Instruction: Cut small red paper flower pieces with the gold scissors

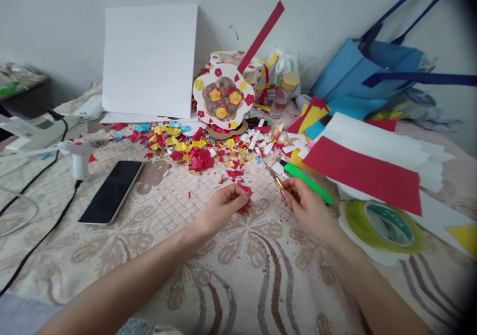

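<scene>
My left hand is closed in a pinch on a small red paper piece, which sticks out above the fingertips. To its right, my right hand grips a slim gold-coloured tool with a thin pointed metal tip; whether it is scissors or a craft knife I cannot tell. The tip points forward and left, toward the paper scraps. Just beside my right fingers lies a bright green cutter-shaped strip. Both hands hover low over the patterned tablecloth, apart from each other.
Red, yellow and blue paper scraps litter the middle. Behind them stands a flower-decorated round fan with a red strip. A phone and glue gun lie left; red paper and a tape roll lie right.
</scene>
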A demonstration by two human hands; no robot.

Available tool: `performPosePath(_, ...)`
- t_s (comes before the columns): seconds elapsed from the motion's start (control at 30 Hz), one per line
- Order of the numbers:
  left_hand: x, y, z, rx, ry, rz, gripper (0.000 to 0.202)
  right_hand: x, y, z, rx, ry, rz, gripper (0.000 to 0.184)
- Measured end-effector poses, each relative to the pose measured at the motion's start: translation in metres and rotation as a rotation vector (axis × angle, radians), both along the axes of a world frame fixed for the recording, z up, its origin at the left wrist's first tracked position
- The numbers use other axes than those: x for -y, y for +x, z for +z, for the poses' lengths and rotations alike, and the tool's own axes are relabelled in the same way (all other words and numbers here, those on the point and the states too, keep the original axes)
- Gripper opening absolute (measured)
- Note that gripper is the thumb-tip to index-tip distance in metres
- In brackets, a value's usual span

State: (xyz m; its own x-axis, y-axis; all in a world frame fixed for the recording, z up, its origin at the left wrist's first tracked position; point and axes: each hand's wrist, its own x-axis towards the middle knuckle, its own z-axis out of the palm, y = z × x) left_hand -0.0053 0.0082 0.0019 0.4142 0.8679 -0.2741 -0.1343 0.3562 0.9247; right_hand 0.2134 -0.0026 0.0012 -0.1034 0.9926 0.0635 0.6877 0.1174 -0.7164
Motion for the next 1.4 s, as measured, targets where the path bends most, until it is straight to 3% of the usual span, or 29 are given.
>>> performPosePath(0.23,-0.001,-0.004,0.004,0.098,-0.016,0.071,0.026,0.018,-0.020,0.013,-0.090,-0.162,0.243,0.024)
performPosePath(0.3,-0.002,-0.004,0.006,0.139,-0.030,0.104,0.026,0.023,-0.025,0.015,-0.101,-0.194,0.288,0.021)
performPosePath(0.43,-0.002,-0.005,0.009,0.193,-0.067,0.147,0.024,0.028,-0.033,0.014,-0.175,-0.259,0.336,0.032)
performPosePath(0.63,0.000,-0.004,0.008,0.162,-0.055,0.148,0.024,0.031,-0.039,0.009,-0.251,-0.335,0.347,0.042)
performPosePath(1.4,0.006,0.001,0.007,0.227,-0.144,0.153,0.021,0.032,-0.044,-0.001,-0.194,-0.270,0.305,0.052)
